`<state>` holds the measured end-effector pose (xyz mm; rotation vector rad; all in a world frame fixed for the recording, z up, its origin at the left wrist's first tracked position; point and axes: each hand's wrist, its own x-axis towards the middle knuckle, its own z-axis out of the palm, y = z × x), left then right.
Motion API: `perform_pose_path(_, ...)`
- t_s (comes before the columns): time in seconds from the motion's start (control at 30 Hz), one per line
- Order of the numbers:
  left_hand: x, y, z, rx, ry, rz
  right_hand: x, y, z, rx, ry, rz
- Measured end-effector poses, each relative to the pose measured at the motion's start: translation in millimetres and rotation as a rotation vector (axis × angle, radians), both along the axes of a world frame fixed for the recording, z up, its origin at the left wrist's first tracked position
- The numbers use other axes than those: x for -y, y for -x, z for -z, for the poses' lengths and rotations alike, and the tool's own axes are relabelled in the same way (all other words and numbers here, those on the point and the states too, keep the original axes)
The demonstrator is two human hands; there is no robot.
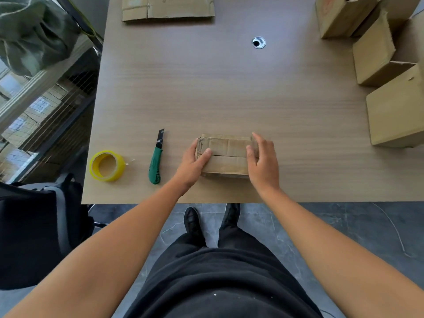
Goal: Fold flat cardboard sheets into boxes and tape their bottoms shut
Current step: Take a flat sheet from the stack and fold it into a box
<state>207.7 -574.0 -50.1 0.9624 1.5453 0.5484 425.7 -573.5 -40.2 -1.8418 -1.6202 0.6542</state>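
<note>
A small cardboard box stands on the table near the front edge, its two flaps closed with a seam running across the top. My left hand holds its left end, thumb pressed on the seam. My right hand holds the right end, thumb on top and fingers along the side. A roll of yellow tape lies to the left, and a green utility knife with its blade out lies between the tape and the box.
A stack of flat cardboard sheets lies at the table's far edge. Several folded boxes crowd the right side. A cable grommet sits in the table top. A black chair with a backpack stands at the left.
</note>
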Motion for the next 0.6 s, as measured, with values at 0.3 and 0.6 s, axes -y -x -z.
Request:
perform_pose_path(0.3,-8.7,22.0,-20.1,-0.148,-0.193,0.119,12.2,69.5,-13.8,0.671,0.273,-0.357)
perform_pose_path(0.6,57.5,224.9,20.4,-0.957,-0.136,-0.060,-9.5,117.0,-8.1,0.715,0.177,-0.344)
